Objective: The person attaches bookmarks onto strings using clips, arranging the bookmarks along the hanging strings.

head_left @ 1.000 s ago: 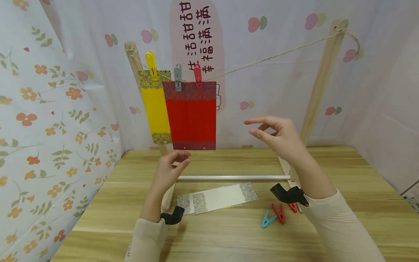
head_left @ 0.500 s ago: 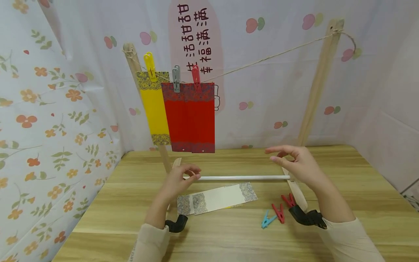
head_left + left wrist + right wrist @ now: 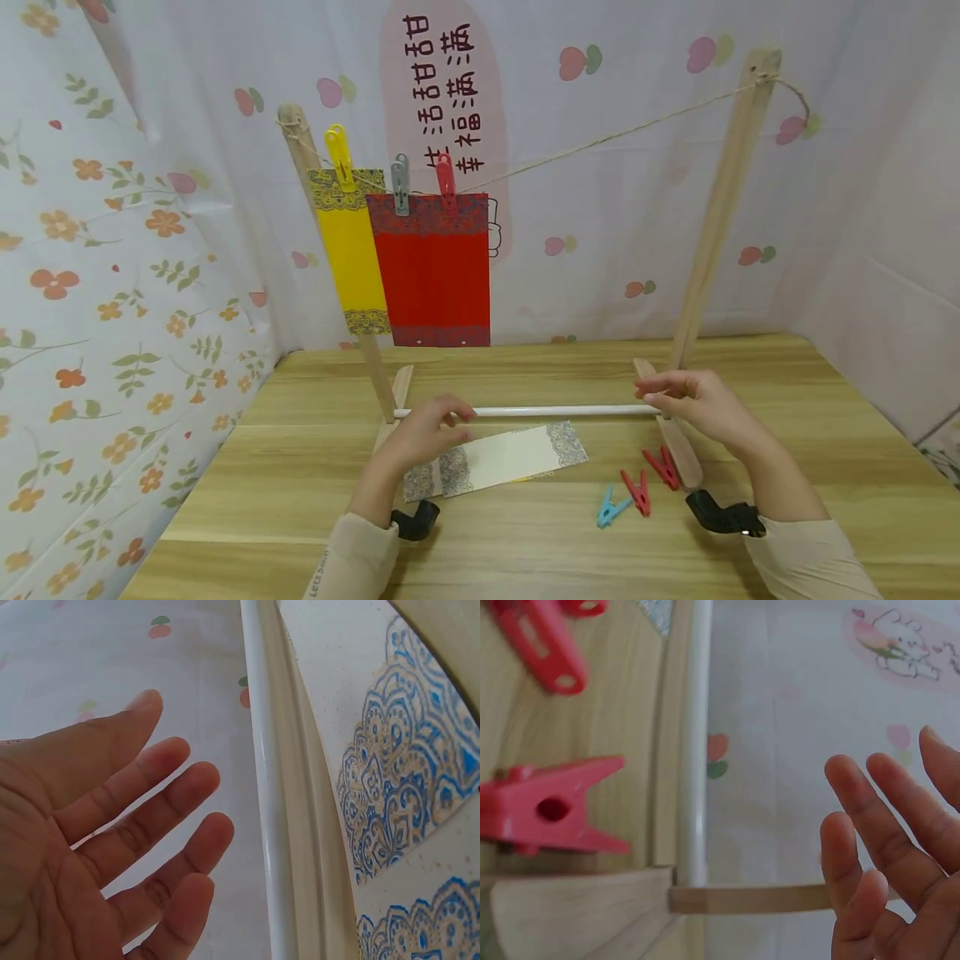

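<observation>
My left hand [image 3: 426, 435] hovers over the left end of the white patterned paper strips [image 3: 517, 458], fingers loosely bent and holding nothing. In the left wrist view those strips show blue lace-like borders [image 3: 405, 765]. Near the foot of the right post, my right hand [image 3: 701, 404] is in the air with relaxed fingers and nothing in them. Below it on the table lie two red clothespins [image 3: 662, 468] and a blue clothespin [image 3: 613, 507]. A yellow strip [image 3: 348, 258] and two overlapping red strips [image 3: 435, 283] hang from the string, held by yellow, grey and red clothespins [image 3: 447, 185].
A twine line [image 3: 600, 142] runs between the left wooden post [image 3: 375, 375] and the right wooden post [image 3: 720, 208]. A white rod [image 3: 555, 411] joins their feet low over the table. A patterned cloth [image 3: 600, 275] stands behind.
Both hands have come down from near the hanging strips toward the table. The left moved right, over the white strips; the right moved right and down, uncovering a red clothespin.
</observation>
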The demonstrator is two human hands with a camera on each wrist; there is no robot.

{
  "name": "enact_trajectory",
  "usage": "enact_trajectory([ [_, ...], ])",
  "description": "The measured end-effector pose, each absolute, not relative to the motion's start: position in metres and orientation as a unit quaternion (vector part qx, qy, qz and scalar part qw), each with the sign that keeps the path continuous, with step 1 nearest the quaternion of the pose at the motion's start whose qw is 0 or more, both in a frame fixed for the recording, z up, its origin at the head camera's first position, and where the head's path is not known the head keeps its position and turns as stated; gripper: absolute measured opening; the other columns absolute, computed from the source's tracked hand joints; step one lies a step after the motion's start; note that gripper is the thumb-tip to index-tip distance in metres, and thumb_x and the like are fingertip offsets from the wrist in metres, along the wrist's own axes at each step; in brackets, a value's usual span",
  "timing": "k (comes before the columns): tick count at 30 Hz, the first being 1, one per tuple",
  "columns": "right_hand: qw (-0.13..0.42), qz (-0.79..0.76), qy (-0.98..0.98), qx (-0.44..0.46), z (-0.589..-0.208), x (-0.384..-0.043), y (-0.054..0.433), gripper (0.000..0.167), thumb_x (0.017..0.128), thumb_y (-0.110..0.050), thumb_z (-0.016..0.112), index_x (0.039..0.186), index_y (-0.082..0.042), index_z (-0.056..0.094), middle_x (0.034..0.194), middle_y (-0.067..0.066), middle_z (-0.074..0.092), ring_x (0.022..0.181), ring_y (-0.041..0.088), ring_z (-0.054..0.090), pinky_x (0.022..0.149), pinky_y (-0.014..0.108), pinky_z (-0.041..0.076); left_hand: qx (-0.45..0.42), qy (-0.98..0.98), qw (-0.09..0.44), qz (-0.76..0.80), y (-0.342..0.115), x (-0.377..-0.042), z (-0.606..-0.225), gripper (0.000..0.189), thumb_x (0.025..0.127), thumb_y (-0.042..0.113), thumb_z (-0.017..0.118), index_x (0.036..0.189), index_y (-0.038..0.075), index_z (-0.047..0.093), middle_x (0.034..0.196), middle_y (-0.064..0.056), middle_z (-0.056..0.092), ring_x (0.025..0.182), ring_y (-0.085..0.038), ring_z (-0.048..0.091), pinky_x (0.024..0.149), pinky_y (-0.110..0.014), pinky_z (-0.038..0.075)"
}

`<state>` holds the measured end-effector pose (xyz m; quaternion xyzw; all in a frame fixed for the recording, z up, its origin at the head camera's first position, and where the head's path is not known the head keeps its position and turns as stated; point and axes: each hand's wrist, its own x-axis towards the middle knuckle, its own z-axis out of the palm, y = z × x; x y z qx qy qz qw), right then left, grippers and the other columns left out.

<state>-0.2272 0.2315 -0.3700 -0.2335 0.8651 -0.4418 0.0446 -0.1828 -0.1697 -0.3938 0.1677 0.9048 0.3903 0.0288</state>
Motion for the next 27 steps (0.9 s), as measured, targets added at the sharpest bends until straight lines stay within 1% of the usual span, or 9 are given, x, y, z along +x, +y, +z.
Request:
enact_trajectory([
  [2, 0.065, -0.441, 0.867, -0.225, -0.376, -0.229, 0.236, 0.036, 0.101, -0.018, 0.059, 0.128, 0.005, 0.062, 0.121, 0.021, 0.069, 0.096, -0.007, 0.062, 0.08, 0.019, 0.052, 0.168, 0.909, 0.036, 0.379, -0.17, -0.184, -0.397, 0.022, 0.092, 0.01, 0.069, 0.112, 0.002, 0.07, 0.114, -0.011, 0.068, 0.1, -0.026, 0.059, 0.082, -0.037, 0.051],
  [4, 0.082, -0.434, 0.871, -0.216, -0.382, -0.231, 0.24, 0.037, 0.1, -0.019, 0.06, 0.127, 0.006, 0.063, 0.119, 0.021, 0.07, 0.097, -0.005, 0.062, 0.08, 0.018, 0.051, 0.162, 0.912, 0.046, 0.374, -0.17, -0.184, -0.399, 0.023, 0.091, 0.012, 0.071, 0.112, 0.002, 0.07, 0.114, -0.012, 0.068, 0.099, -0.025, 0.058, 0.08, -0.036, 0.051],
  [10, 0.109, -0.382, 0.891, -0.219, -0.391, -0.231, 0.246, 0.033, 0.098, -0.023, 0.063, 0.118, 0.003, 0.069, 0.112, 0.016, 0.072, 0.102, 0.019, 0.065, 0.078, 0.026, 0.052, 0.156, 0.92, 0.076, 0.35, -0.171, -0.187, -0.401, 0.027, 0.088, 0.013, 0.075, 0.113, 0.003, 0.072, 0.112, -0.011, 0.07, 0.091, -0.019, 0.059, 0.074, -0.03, 0.051],
  [12, 0.117, -0.368, 0.895, -0.222, -0.393, -0.232, 0.247, 0.032, 0.098, -0.022, 0.064, 0.116, 0.003, 0.07, 0.111, 0.015, 0.073, 0.101, 0.023, 0.065, 0.077, 0.028, 0.052, 0.157, 0.923, 0.082, 0.34, -0.171, -0.188, -0.402, 0.028, 0.087, 0.013, 0.076, 0.112, 0.003, 0.072, 0.11, -0.01, 0.07, 0.09, -0.018, 0.06, 0.071, -0.029, 0.052],
  [16, 0.115, -0.337, 0.904, -0.238, -0.395, -0.234, 0.247, 0.029, 0.096, -0.02, 0.065, 0.111, 0.004, 0.072, 0.107, 0.015, 0.073, 0.096, 0.022, 0.064, 0.074, 0.029, 0.052, 0.149, 0.93, 0.088, 0.325, -0.17, -0.189, -0.403, 0.029, 0.085, 0.013, 0.078, 0.112, 0.003, 0.072, 0.108, -0.008, 0.07, 0.092, -0.02, 0.063, 0.074, -0.032, 0.053],
  [22, 0.131, -0.327, 0.904, -0.242, -0.397, -0.234, 0.243, 0.022, 0.093, -0.015, 0.068, 0.104, 0.004, 0.074, 0.101, 0.014, 0.073, 0.089, 0.018, 0.062, 0.069, 0.028, 0.051, 0.139, 0.936, 0.089, 0.311, -0.171, -0.189, -0.408, 0.031, 0.081, 0.011, 0.081, 0.11, 0.002, 0.072, 0.107, -0.008, 0.069, 0.097, -0.023, 0.064, 0.085, -0.041, 0.053],
  [24, 0.133, -0.325, 0.904, -0.246, -0.399, -0.234, 0.242, 0.019, 0.092, -0.013, 0.069, 0.1, 0.003, 0.074, 0.097, 0.011, 0.073, 0.087, 0.014, 0.061, 0.069, 0.026, 0.05, 0.139, 0.938, 0.09, 0.306, -0.171, -0.19, -0.409, 0.031, 0.08, 0.011, 0.082, 0.108, 0.002, 0.072, 0.106, -0.008, 0.069, 0.097, -0.023, 0.063, 0.087, -0.042, 0.052],
  [27, 0.139, -0.323, 0.898, -0.266, -0.401, -0.234, 0.239, 0.014, 0.09, -0.012, 0.07, 0.093, 0.002, 0.074, 0.087, 0.006, 0.072, 0.08, 0.009, 0.059, 0.068, 0.024, 0.049, 0.135, 0.939, 0.099, 0.3, -0.171, -0.19, -0.41, 0.033, 0.078, 0.012, 0.084, 0.108, 0.004, 0.072, 0.106, -0.007, 0.068, 0.097, -0.021, 0.061, 0.089, -0.042, 0.051],
])
